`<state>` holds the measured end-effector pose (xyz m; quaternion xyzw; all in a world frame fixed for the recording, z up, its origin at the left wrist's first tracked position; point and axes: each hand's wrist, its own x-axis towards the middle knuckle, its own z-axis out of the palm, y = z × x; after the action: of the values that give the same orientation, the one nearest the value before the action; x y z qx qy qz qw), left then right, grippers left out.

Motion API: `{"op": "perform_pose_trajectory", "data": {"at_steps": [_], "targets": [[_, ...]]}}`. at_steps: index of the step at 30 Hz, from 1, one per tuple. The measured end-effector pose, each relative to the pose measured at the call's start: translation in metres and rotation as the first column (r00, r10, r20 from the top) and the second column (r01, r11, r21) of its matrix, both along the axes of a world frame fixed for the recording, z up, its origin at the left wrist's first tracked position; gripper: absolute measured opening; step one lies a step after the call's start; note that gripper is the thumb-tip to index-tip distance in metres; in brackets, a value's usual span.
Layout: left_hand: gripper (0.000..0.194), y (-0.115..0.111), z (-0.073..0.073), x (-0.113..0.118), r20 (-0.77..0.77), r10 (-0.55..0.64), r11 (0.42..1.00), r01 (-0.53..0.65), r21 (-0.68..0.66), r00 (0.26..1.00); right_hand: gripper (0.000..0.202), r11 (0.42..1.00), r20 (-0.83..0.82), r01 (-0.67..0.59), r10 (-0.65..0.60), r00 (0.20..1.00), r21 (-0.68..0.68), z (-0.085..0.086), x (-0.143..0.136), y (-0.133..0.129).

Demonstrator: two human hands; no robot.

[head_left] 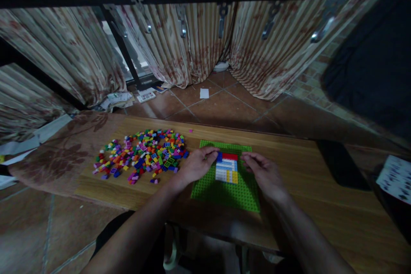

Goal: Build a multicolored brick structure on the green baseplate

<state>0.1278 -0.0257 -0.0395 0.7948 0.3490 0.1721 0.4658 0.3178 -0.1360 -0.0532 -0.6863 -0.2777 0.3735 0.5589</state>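
A green studded baseplate [224,199] lies on the wooden table. Near its middle is a flat block of bricks [227,168] in white, light blue and yellow, with a red brick [230,156] along its far edge and a blue brick [219,157] at its far left corner. My left hand [201,162] is at the left side of the block, fingers closed by the blue brick; what they hold, if anything, is hidden. My right hand [261,170] hovers over the plate's right edge, thumb and forefinger pinched together, their contents too small to make out.
A wide pile of loose coloured bricks [144,154] covers the left part of the wooden table [298,180]. One small pink brick [191,130] lies near the far edge. A dark flat object [342,165] rests at the right. Curtains hang beyond the table.
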Motion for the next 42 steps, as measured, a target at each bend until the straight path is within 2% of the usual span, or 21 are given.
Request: {"op": "perform_pose_trajectory", "data": {"at_steps": [7, 11, 20, 24, 28, 33, 37, 42], "targets": [[0.033, -0.002, 0.001, 0.006, -0.015, 0.034, 0.998, -0.033, 0.052, 0.999, 0.047, 1.0, -0.002, -0.005, 0.005, 1.0, -0.002, 0.002, -0.005, 0.001], [0.032, -0.002, 0.001, 0.008, -0.008, 0.039, 0.998, -0.038, 0.04, 0.999, 0.046, 1.0, -0.002, -0.013, 0.013, 1.0, 0.006, 0.002, -0.006, 0.002], [0.032, 0.0, 0.006, 0.009, -0.039, 0.008, 0.997, -0.004, 0.079, 0.999, 0.042, 0.998, 0.017, -0.065, 0.065, 0.998, -0.011, -0.003, -0.007, 0.003], [0.031, 0.002, 0.007, 0.011, -0.08, -0.007, 0.998, 0.012, 0.062, 0.997, 0.04, 0.996, 0.053, -0.073, 0.075, 0.996, -0.048, -0.006, -0.007, 0.004], [0.031, 0.002, 0.006, 0.013, -0.11, 0.035, 0.999, -0.031, 0.037, 0.993, 0.039, 0.993, 0.088, -0.09, 0.096, 0.991, -0.07, -0.011, -0.005, 0.004], [0.03, 0.002, 0.002, 0.014, -0.081, 0.048, 0.999, -0.046, 0.021, 0.996, 0.041, 0.991, 0.134, -0.103, 0.114, 0.984, -0.086, -0.016, -0.003, 0.003], [0.03, 0.0, 0.004, 0.014, -0.095, 0.046, 0.999, -0.043, 0.033, 0.994, 0.044, 0.988, 0.136, -0.107, 0.122, 0.983, -0.113, -0.013, -0.001, 0.002], [0.03, -0.005, 0.01, 0.011, -0.072, 0.066, 0.997, -0.063, 0.039, 0.995, 0.047, 0.989, 0.051, -0.119, 0.124, 0.991, -0.088, -0.006, 0.005, -0.001]]}}
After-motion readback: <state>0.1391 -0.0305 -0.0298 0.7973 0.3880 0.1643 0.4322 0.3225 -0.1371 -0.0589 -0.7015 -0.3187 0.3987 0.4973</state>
